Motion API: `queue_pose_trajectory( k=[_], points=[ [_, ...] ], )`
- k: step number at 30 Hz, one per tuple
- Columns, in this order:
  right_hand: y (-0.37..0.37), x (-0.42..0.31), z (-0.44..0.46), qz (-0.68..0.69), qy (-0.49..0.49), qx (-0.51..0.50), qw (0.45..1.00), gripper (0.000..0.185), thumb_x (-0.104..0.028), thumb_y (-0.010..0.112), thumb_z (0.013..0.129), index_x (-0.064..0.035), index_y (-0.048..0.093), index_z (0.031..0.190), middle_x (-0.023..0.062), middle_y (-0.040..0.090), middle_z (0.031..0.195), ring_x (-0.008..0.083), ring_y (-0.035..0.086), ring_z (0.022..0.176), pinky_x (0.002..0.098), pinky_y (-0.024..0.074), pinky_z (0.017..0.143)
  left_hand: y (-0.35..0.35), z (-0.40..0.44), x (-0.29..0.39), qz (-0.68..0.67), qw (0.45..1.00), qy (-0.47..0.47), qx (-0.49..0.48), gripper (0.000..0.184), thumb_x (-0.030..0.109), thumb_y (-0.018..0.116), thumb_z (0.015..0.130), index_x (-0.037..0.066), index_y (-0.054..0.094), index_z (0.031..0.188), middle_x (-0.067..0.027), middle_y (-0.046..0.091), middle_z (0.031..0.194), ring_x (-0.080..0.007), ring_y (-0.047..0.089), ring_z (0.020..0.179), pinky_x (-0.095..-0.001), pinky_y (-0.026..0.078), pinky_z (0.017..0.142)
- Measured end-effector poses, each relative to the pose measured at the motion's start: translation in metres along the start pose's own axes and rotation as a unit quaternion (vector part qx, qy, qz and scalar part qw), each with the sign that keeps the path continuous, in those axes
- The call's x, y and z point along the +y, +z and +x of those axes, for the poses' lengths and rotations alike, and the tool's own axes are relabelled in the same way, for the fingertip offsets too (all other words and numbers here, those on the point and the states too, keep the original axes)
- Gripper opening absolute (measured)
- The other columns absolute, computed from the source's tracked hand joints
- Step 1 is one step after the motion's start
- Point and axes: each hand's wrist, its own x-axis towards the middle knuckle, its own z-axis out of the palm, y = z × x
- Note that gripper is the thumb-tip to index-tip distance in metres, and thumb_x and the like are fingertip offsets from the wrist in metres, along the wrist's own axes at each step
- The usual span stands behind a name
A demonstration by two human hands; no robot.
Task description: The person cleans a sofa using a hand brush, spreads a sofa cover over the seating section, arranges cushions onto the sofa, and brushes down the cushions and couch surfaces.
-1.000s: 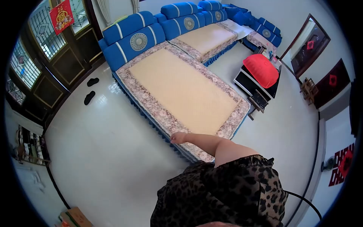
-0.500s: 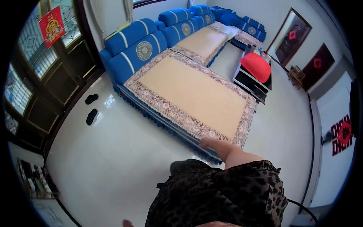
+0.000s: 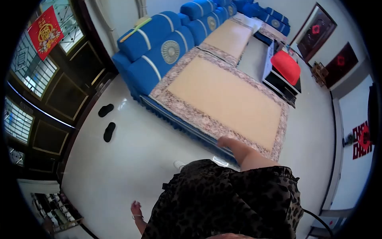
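My right hand [image 3: 225, 142] is stretched out past the leopard-print clothing, over the near edge of a blue sofa [image 3: 175, 126]. Its fingers are too indistinct to tell whether they are bent, and I cannot tell if it touches the sofa. A beige seat mat [image 3: 227, 105] with a floral border covers the sofa seat beside it. Low on the left, my left hand [image 3: 136, 208] hangs over the pale floor with a light bracelet [image 3: 137, 216] at its wrist. Its fingers look loosely apart, with nothing visible in them.
Two black slippers [image 3: 109, 132] lie on the tiles by the dark doors [image 3: 59, 95]. A low table [image 3: 274, 81] bearing a red cover [image 3: 285, 67] stands beyond the sofa. Shelves [image 3: 55, 209] are at the lower left. A wooden stool [image 3: 319, 74] stands near the far doors.
The view has shifted, so the sofa and slippers sit further right and the slippers lower. My left hand has come further into view. A white shoe tip now shows beside the clothing.
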Motion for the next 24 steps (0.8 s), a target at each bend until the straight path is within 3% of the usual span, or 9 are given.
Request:
queue_pose_trajectory(
  k=[3,4,6,9,15,18,21,22,24],
  points=[
    [-0.109,-0.077,0.079,0.027,0.002,-0.014,1.000,0.045,-0.044,0.051,0.079,-0.0085,0.064,0.103,0.0161,0.064,0.102,0.0323,0.060,0.097,0.0410,0.0459,0.086,-0.017,-0.014,-0.017,-0.104,0.972,-0.192,0.086,0.041,0.027,0.062,0.085,0.005,0.053,0.118,-0.0047,0.060,0.082,-0.0145,0.057,0.071,-0.0280,0.046,0.062],
    [-0.140,-0.105,0.093,0.105,-0.022,0.091,0.990,0.046,-0.043,0.052,0.079,-0.0091,0.062,0.109,0.0157,0.064,0.103,0.0324,0.060,0.097,0.0409,0.0456,0.087,-0.014,-0.012,-0.017,-0.098,0.955,-0.257,0.111,0.041,0.028,0.062,0.085,0.005,0.053,0.117,-0.0048,0.060,0.082,-0.0146,0.057,0.071,-0.0281,0.046,0.062],
    [-0.216,-0.180,0.117,0.149,-0.072,0.109,0.980,0.041,-0.039,0.055,0.081,-0.0083,0.062,0.107,0.0159,0.065,0.099,0.0294,0.062,0.092,0.0390,0.0471,0.083,-0.017,-0.006,-0.018,-0.092,0.926,-0.340,0.138,0.041,0.029,0.061,0.085,0.005,0.053,0.117,-0.0048,0.060,0.083,-0.0149,0.057,0.071,-0.0283,0.046,0.061],
    [-0.306,-0.276,0.165,0.216,-0.167,0.099,0.957,0.039,-0.035,0.057,0.080,-0.0063,0.062,0.107,0.0170,0.064,0.098,0.0295,0.062,0.087,0.0378,0.0481,0.079,-0.028,0.026,-0.025,-0.100,0.893,-0.409,0.162,0.041,0.031,0.061,0.085,0.005,0.054,0.115,-0.0048,0.060,0.083,-0.0154,0.057,0.072,-0.0286,0.046,0.061],
    [-0.399,-0.393,0.278,0.370,-0.238,0.079,0.894,0.045,-0.040,0.055,0.086,-0.0068,0.054,0.118,0.0066,0.064,0.096,0.0162,0.061,0.084,0.0288,0.0476,0.070,-0.093,0.158,0.020,-0.102,0.853,-0.473,0.194,0.042,0.035,0.060,0.084,0.005,0.055,0.113,-0.0049,0.060,0.083,-0.0162,0.058,0.072,-0.0292,0.046,0.059],
    [-0.458,-0.420,0.298,0.454,-0.168,0.066,0.872,0.050,-0.043,0.055,0.087,-0.0075,0.050,0.122,0.0059,0.063,0.100,0.0148,0.060,0.086,0.0286,0.0465,0.070,-0.162,0.273,0.046,-0.069,0.887,-0.414,0.193,0.042,0.037,0.059,0.084,0.005,0.056,0.112,-0.0050,0.061,0.084,-0.0167,0.059,0.072,-0.0295,0.046,0.059],
    [-0.524,-0.429,0.333,0.524,-0.107,0.134,0.835,0.053,-0.045,0.054,0.087,-0.0075,0.048,0.124,0.0066,0.063,0.101,0.0154,0.059,0.089,0.0294,0.0457,0.073,-0.205,0.425,0.127,-0.050,0.986,-0.109,0.115,0.025,0.031,0.055,0.087,0.006,0.059,0.088,-0.0003,0.055,0.071,-0.0121,0.050,0.065,-0.0272,0.042,0.057],
    [-0.546,-0.431,0.341,0.552,-0.089,0.158,0.814,0.053,-0.045,0.054,0.087,-0.0075,0.048,0.124,0.0068,0.062,0.103,0.0162,0.059,0.090,0.0302,0.0456,0.074,-0.217,0.479,0.171,0.109,0.988,-0.069,0.083,0.024,0.027,0.054,0.090,0.004,0.058,0.089,-0.0003,0.055,0.075,-0.0111,0.049,0.065,-0.0273,0.041,0.056],
    [-0.589,-0.433,0.359,0.562,-0.074,0.204,0.798,0.053,-0.045,0.054,0.087,-0.0074,0.047,0.123,0.0069,0.061,0.105,0.0177,0.058,0.093,0.0321,0.0455,0.075,-0.208,0.581,0.248,0.031,0.994,0.011,0.101,0.033,0.025,0.056,0.090,-0.002,0.056,0.110,-0.0047,0.059,0.091,-0.0116,0.055,0.077,-0.0253,0.047,0.069]
  ],
)
